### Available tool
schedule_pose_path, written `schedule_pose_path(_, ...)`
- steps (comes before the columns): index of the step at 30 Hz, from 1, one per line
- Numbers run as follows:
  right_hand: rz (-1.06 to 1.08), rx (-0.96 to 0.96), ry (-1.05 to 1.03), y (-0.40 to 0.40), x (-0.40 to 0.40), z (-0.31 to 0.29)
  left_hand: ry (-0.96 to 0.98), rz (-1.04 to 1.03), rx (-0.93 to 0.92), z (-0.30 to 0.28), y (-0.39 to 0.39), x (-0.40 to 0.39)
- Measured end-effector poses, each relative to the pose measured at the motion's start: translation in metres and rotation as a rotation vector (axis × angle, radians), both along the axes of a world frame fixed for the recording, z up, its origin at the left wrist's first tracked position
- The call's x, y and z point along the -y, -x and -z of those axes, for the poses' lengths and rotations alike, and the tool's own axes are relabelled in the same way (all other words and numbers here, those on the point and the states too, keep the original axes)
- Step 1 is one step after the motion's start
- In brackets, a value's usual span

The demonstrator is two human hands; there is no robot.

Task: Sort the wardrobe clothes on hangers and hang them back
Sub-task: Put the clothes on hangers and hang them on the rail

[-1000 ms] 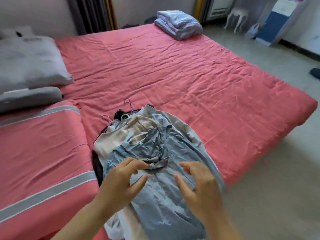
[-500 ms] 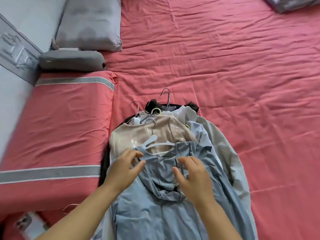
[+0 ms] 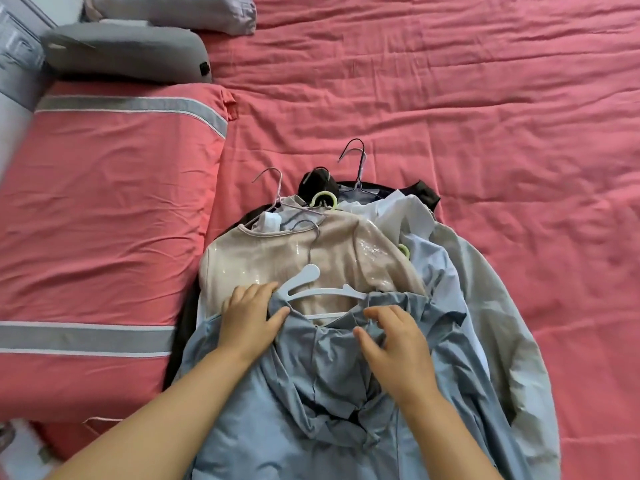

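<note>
The left hand (image 3: 250,318) is laid on the left shoulder of a blue garment (image 3: 311,393), and the collar edge is pinched between its thumb and fingers just beside a white hanger (image 3: 320,289). The right hand (image 3: 393,344) is curled over the neckline on the other side, with a fold of the blue cloth gathered under its fingers. The white hanger is partly tucked inside the collar, its hook lying on a beige top (image 3: 277,258) underneath. These are stacked on a pile with a white shirt (image 3: 401,213), a grey garment (image 3: 485,289) and dark clothing (image 3: 317,183), from which wire hangers (image 3: 356,164) stick out. The pile lies on a red bedsheet (image 3: 450,98). A grey pillow (image 3: 124,51) sits at the top left.
</note>
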State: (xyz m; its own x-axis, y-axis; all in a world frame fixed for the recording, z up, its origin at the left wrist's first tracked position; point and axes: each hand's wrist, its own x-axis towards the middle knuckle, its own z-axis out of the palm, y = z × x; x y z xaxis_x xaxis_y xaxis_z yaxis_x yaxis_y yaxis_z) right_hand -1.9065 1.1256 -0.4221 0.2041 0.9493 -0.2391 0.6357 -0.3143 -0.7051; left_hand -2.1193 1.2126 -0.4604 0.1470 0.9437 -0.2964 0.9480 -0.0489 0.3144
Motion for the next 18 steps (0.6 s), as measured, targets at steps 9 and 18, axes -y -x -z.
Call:
schedule_pose_path(9,0.123,0.052,-0.120,-0.020,0.009,-0.025,-0.120,0.101,0.251,-0.038,-0.007,0.012)
schedule_pose_path(18,0.090,0.138,-0.175,-0.027,0.043,-0.125,-0.283,0.290,0.508,-0.133,0.011,0.041)
